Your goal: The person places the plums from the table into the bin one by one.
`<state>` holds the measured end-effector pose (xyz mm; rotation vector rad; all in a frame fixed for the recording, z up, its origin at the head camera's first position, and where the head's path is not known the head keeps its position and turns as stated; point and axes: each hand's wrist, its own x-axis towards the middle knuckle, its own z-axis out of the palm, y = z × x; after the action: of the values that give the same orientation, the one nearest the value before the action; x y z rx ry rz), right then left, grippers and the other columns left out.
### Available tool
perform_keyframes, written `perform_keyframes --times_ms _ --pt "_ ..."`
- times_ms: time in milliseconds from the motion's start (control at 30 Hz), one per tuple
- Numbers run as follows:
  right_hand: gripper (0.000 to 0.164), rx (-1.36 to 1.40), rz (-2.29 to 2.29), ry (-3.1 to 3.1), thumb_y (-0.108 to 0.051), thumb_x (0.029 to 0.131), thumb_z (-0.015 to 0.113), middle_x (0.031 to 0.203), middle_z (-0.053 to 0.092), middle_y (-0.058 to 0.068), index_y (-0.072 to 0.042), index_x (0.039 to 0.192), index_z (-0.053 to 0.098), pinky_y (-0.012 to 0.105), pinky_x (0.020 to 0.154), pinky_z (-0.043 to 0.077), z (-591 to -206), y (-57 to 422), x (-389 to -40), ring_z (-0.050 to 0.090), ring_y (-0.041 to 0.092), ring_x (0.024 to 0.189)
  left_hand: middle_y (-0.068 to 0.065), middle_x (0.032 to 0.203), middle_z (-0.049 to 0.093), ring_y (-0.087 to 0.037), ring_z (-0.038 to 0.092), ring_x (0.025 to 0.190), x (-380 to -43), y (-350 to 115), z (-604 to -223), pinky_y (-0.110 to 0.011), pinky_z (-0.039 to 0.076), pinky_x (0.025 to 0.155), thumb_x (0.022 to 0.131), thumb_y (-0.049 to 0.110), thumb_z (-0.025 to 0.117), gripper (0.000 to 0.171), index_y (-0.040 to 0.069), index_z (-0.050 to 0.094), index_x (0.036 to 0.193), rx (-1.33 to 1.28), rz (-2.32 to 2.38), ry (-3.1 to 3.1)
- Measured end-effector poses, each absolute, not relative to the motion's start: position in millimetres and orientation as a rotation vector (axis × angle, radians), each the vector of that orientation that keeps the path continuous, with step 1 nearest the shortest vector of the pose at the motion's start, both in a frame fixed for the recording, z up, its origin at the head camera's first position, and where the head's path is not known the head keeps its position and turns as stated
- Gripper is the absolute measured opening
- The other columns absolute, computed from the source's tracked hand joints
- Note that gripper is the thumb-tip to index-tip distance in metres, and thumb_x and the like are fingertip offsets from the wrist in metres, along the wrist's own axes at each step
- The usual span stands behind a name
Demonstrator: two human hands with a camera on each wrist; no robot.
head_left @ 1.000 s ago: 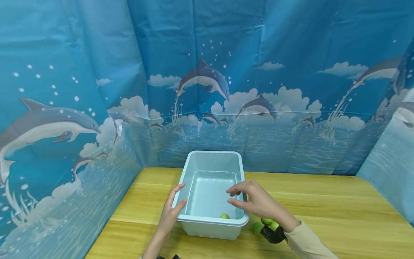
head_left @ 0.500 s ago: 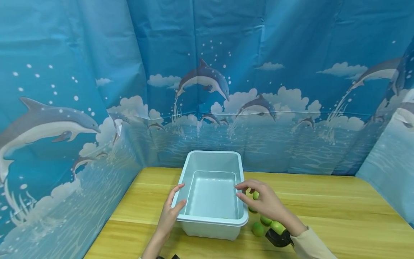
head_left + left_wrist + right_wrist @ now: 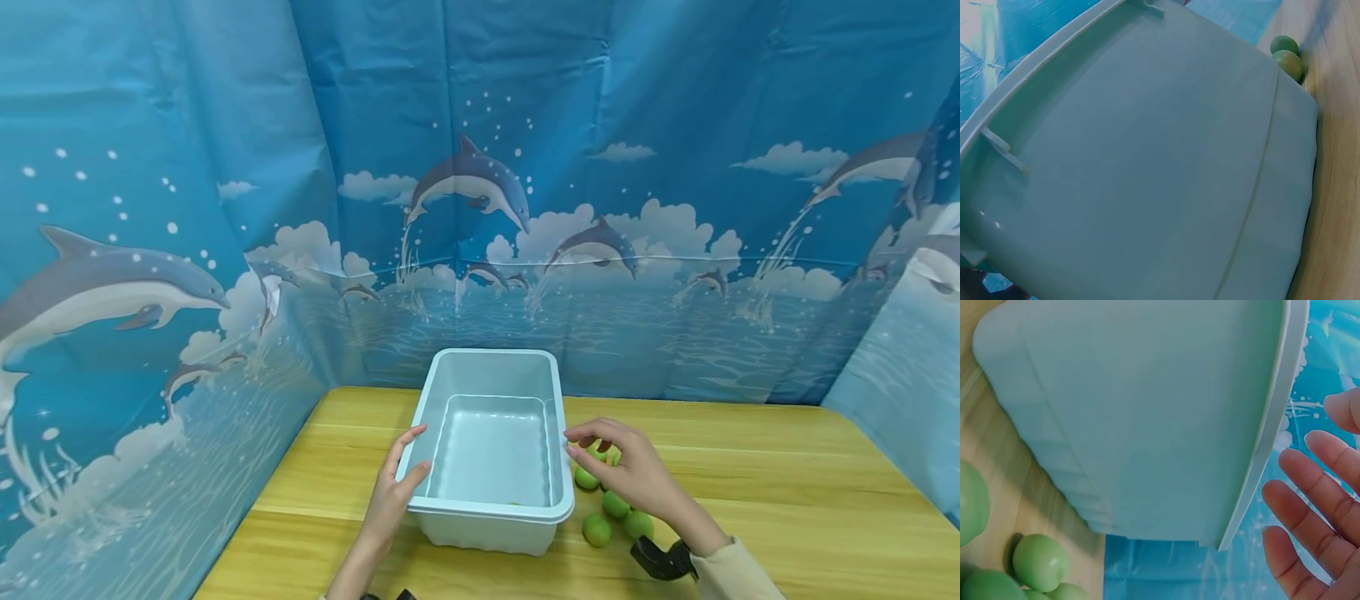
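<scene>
A pale blue plastic bin [image 3: 491, 510] stands on the table; its outer wall [image 3: 1135, 150] fills much of the left wrist view. My left hand [image 3: 390, 492] is at its left rim, thumb and index finger reaching over the edge; I cannot tell how firmly they touch. My right hand [image 3: 633, 467] hovers at the right rim with nothing in it; in the right wrist view its loosely spread fingers [image 3: 1322, 494] show. Several small round green fruits, like limes [image 3: 596, 530], lie right of the bin, some partly behind that hand. A green sliver [image 3: 513, 503] shows inside the near wall.
A wooden-topped table [image 3: 787, 500] carries the bin. Behind and along both sides hangs a blue dolphin-print sheet [image 3: 637, 333], close to the bin's far end. A black wrist mount [image 3: 663, 558] sits on the right wrist, near the fruits.
My right hand has moved right, from above the bin's inside to its right rim, uncovering more green fruits. The fruit inside has slipped almost out of sight behind the near wall.
</scene>
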<state>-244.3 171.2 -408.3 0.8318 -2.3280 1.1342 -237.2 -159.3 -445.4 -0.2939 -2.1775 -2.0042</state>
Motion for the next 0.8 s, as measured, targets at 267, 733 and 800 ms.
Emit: perform_keyframes --times_ms 267,733,800 --pt "0.016 0.78 1.185 -2.375 -0.017 0.089 0.068 0.097 0.066 -0.004 -0.015 0.104 0.069 0.029 0.063 0.049 -419.9 182.8 -242.3 0.059 0.009 0.078 -0.011 0.149 0.032 -0.03 0.02 0.137 -237.0 -158.6 -444.3 -0.06 0.012 0.105 0.092 0.015 0.059 0.049 0.012 0.045 0.138 -0.29 -1.991 -2.176" --pt "0.019 0.744 1.217 -2.495 -0.026 0.086 0.072 0.097 0.067 -0.001 -0.018 0.102 0.069 0.028 0.057 0.049 -443.9 193.6 -241.0 0.057 0.007 0.069 -0.012 0.146 0.036 -0.032 0.022 0.137 -236.8 -157.6 -446.4 -0.059 0.014 0.104 0.091 0.015 0.059 0.047 0.011 0.046 0.137 -0.32 -1.958 -2.155" --pt "0.021 0.743 1.223 -2.509 -0.028 0.085 0.072 0.097 0.067 0.0 -0.016 0.102 0.069 0.027 0.057 0.049 -446.9 193.6 -240.8 0.058 0.007 0.069 -0.011 0.146 0.036 -0.032 0.022 0.137 -237.1 -157.5 -446.0 -0.059 0.014 0.104 0.091 0.015 0.059 0.047 0.011 0.046 0.137 -0.316 -1.965 -2.156"
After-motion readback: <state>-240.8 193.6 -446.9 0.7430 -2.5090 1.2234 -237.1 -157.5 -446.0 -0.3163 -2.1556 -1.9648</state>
